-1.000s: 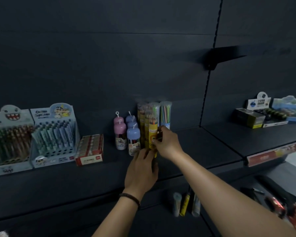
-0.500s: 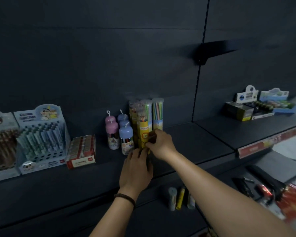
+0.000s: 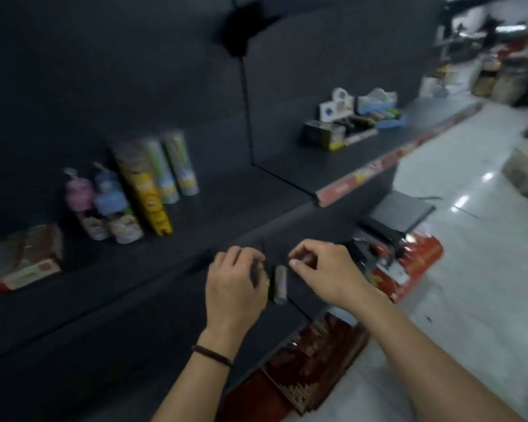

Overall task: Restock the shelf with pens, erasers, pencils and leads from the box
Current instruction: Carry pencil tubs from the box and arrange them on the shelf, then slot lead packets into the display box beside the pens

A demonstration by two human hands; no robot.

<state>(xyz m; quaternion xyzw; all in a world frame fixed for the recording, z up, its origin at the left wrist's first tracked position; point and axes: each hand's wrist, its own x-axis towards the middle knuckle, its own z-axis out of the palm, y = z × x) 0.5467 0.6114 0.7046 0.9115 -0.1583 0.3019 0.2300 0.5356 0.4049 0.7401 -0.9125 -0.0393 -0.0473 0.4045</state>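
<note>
Head camera: the picture is smeary, but the big things are easy to see.

Some things already stand in place on the top shelf (image 3: pixel 226 214). There is a yellow pencil tube (image 3: pixel 147 199). Two clear pencil tubes (image 3: pixel 171 166) stand just behind it. A pink bottle (image 3: pixel 80 199) and a blue bottle (image 3: pixel 110 202) stand just beside them. A red-and-white carton (image 3: pixel 31 257) sits further left. Far to the right, small display boxes (image 3: pixel 348 117) sit on the next part of the shelf. So I think part of the job is done.

Both hands are down low, in front of the lower shelf (image 3: pixel 153 336). A grey tube (image 3: pixel 280 283) lies on its side there, between the two hands. A yellow thing (image 3: pixel 268 289) peeks out right by the left hand (image 3: pixel 233 284), whose fingers are curled. The right hand (image 3: pixel 323 269) has its fingers and thumb curled close together. It is too blurry here, so I cannot tell if either hand holds anything.

A red box (image 3: pixel 421 257) sits on the floor near the right hand, with more things in it. The tubes down low are not yet up on the top shelf with the others. I think a good bit of the job is left.
</note>
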